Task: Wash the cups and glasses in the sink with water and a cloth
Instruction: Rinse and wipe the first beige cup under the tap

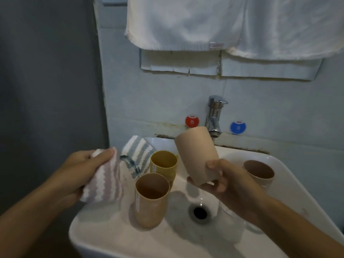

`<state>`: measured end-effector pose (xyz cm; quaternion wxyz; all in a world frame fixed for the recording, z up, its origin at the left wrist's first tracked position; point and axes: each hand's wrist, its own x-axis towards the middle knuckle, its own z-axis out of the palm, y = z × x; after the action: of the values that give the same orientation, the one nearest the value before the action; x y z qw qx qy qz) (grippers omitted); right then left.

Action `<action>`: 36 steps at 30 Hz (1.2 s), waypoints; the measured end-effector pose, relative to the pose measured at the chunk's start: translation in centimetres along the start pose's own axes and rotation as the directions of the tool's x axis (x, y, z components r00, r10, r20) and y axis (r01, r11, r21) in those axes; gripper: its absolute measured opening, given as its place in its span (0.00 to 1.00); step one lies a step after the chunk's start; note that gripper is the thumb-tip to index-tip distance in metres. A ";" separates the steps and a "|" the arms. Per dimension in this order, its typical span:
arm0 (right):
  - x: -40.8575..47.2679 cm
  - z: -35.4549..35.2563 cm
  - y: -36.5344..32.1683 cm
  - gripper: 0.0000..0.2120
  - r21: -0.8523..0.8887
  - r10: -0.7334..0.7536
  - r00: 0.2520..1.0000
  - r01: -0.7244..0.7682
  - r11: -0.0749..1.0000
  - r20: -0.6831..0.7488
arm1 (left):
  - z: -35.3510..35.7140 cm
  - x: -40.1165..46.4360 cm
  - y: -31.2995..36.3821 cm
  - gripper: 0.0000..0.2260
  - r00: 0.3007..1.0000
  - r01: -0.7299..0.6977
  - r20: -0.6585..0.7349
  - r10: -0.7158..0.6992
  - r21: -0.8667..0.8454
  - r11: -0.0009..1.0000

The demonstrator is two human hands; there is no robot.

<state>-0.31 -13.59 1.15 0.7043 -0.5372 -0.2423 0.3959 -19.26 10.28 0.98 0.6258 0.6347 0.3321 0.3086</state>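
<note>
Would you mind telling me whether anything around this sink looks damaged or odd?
The wall seam behind the sink is stained brown and crumbling. The panels under the towels have ragged, cracked lower edges.

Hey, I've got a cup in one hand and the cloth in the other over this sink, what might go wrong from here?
1. The right hand grips the beige cup only near its lower end, tilted; if wet, it may slip into the sink.
2. The tan cup and yellow cup stand close below the striped cloth in the left hand; a swing could topple them.
3. A clear glass sits half hidden under the right forearm, easy to knock.
</note>
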 end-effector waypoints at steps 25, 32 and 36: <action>-0.8 0.8 -0.1 0.27 0.329 -0.055 0.984 -0.005 0.944 0.172 | 6.9 -1.3 2.7 0.05 0.897 -0.441 0.170 0.408 0.275 0.854; -0.6 0.5 0.1 0.29 0.166 -0.028 0.974 -0.009 0.986 0.223 | 0.3 1.3 2.4 0.13 0.960 -0.207 0.242 0.139 0.286 0.936; -0.6 0.6 0.4 0.25 0.121 -0.019 0.973 -0.009 0.993 0.231 | -2.0 3.2 0.3 0.31 0.967 -0.019 0.240 -0.082 0.392 0.920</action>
<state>-1.21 -13.66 1.05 0.7035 -0.4429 -0.2997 0.4682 -19.02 14.04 1.27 0.5285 0.7752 0.3153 0.1428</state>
